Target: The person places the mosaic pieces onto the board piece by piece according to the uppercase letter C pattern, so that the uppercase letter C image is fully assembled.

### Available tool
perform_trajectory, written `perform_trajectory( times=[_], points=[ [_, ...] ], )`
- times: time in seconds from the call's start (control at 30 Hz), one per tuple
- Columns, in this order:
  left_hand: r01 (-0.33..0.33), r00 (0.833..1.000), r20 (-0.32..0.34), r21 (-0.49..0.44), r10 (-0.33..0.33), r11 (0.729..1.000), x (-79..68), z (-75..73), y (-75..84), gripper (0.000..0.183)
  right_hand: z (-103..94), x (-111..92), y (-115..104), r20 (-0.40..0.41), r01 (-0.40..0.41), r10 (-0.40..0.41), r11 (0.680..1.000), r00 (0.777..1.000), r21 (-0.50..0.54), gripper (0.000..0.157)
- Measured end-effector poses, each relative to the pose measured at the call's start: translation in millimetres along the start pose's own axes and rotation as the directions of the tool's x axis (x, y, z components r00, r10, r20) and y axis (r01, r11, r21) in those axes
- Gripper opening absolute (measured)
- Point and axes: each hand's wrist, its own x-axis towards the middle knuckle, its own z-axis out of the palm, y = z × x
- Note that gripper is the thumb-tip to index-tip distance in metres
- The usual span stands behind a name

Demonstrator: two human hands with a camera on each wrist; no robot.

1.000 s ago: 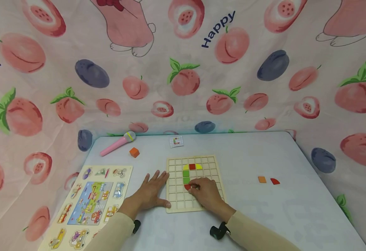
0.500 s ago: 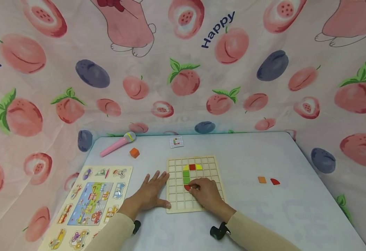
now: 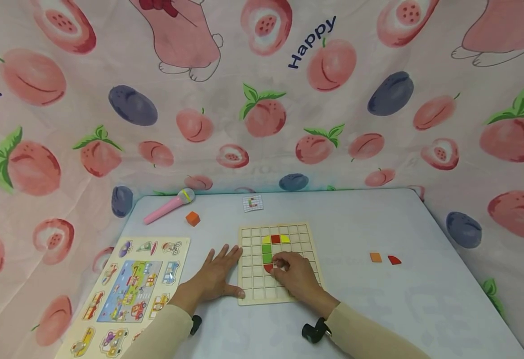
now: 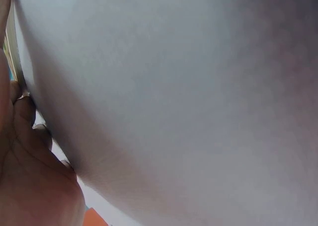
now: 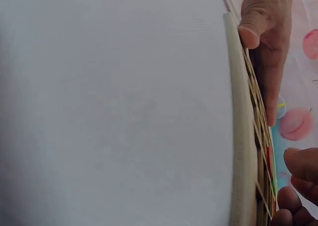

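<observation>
A wooden grid board (image 3: 250, 280) lies on the table. In its cells are a yellow rounded piece (image 3: 266, 239), a red square (image 3: 275, 239), another yellow rounded piece (image 3: 285, 239), two green squares (image 3: 267, 253) and a red rounded piece (image 3: 268, 268). My right hand (image 3: 297, 274) is over the board with bent fingers, its thumb tip beside the red rounded piece. In the right wrist view, the thumb and fingers (image 5: 289, 198) stand apart with nothing visible between them. My left hand (image 3: 217, 273) lies spread along the board's left edge, thumb at its lower left corner.
An orange square (image 3: 376, 257) and a red quarter piece (image 3: 394, 260) lie on the right. A small pattern card (image 3: 252, 202) lies behind the board. Toward the left are an orange cube (image 3: 192, 218), a pink toy microphone (image 3: 165, 208) and a vehicle picture puzzle (image 3: 87, 284).
The right index finger has risen slightly, widening the gap to the thumb beside the red rounded piece. The left hand and the placed pieces stay where they were.
</observation>
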Motion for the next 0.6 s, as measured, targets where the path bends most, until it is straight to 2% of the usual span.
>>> perform_trajectory(
  times=[0.17, 0.37, 0.6],
  points=[
    [0.009, 1.0, 0.005, -0.021, -0.009, 1.0, -1.4, -0.5, -0.3, 0.124, -9.4, 3, 1, 0.005, -0.031, 0.031, 0.996, 1.0, 0.086, 0.026],
    [0.011, 1.0, 0.008, -0.007, -0.011, 1.0, -0.8, -0.1, -0.4, 0.124, -33.4, 8, 7, 0.015, -0.124, 0.123, 0.982, 0.992, 0.145, 0.04],
    [0.002, 1.0, 0.007, 0.012, -0.002, 1.0, 0.5, 0.9, -0.8, 0.123, -75.2, 12, 35, -0.042, -0.132, 0.136, 0.987, 0.99, 0.092, 0.044]
  ],
)
